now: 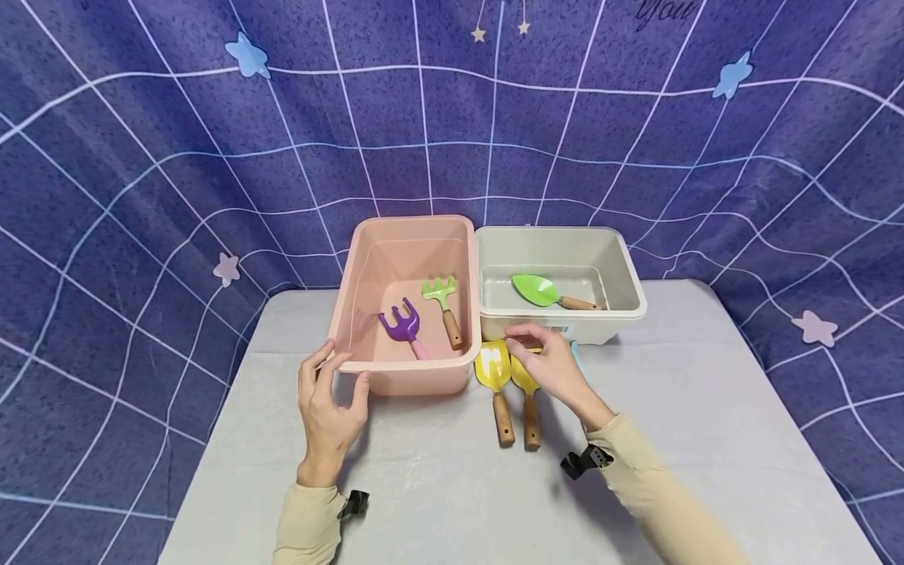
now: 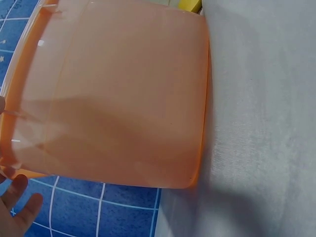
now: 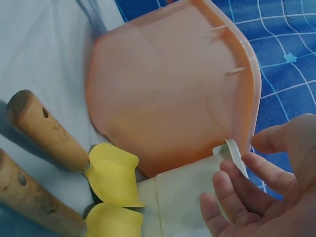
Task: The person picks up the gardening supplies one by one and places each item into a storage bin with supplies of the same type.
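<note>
Head view: the pink bin (image 1: 417, 379), smooth plastic with rounded corners, contains a purple fork (image 1: 404, 326) at its 6 o'clock and a green rake (image 1: 452, 323), wooden-handled, toward 4 o'clock. Adjoining at 3 o'clock, the pale grey bin (image 1: 523, 320) holds a glossy green trowel (image 1: 538, 290), leaf-shaped. At the grey bin's 7 o'clock, a yellow shovel (image 1: 493, 369) and a second shovel (image 1: 531, 416) lie outside, with rounded wooden handles. The left hand (image 1: 330, 420), fingers spread, touches the pink rim at 7 o'clock; the right hand (image 1: 554, 362), loosely bent and holding nothing, is beside the grey bin's front.
</note>
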Motion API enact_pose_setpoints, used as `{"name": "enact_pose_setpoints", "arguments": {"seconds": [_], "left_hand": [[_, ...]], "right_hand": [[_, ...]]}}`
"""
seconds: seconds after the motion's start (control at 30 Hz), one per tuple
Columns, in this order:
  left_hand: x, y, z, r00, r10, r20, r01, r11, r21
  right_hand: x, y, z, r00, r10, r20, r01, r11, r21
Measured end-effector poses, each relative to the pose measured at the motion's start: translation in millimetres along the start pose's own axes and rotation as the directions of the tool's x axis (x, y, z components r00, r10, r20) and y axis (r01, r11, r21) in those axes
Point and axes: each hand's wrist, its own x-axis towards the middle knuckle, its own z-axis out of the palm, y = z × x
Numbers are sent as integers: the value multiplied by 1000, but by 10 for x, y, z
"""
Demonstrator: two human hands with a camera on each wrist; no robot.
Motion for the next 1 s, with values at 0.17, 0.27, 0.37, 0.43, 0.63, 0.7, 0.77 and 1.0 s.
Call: {"name": "enact_pose_setpoints", "arguments": {"seconds": [0.17,0.27,0.37,0.43,0.63,0.7,0.77,1.0], "left_hand": [[3,6,-1,1000,1,-5,-1,1000,1],[6,7,0,1000,-1,-7,1,1000,-1],[5,4,2,1000,-1,-7,1,1000,-6],[5,1,3,1000,1,-5,-1,1000,-7],[4,-2,3,1000,-2,-1,2,1000,-7],[4,-3,4,1000,-3,-1,3,1000,-8],[5,-2,4,1000,-3,0,3,1000,-7],[3,-6,8,1000,-2,-1,2,1000,-9]], "right_hand": [[-14,38,-5,1000,14,3,-14,1000,2],[-28,49,-10,1000,22,5,-22,1000,-3],[-41,65,-12,1000,30,6,-30,1000,-4],[-51,78,-16,1000,29,7,-29,1000,-7],[-68,103,-12,999,45,8,-45,999,-20],[-74,115,-11,999,47,10,-47,999,-22],[-78,135,-11,999,43,9,-43,999,-24],[-82,198,-26,999,40,-3,-40,999,-23]]}}
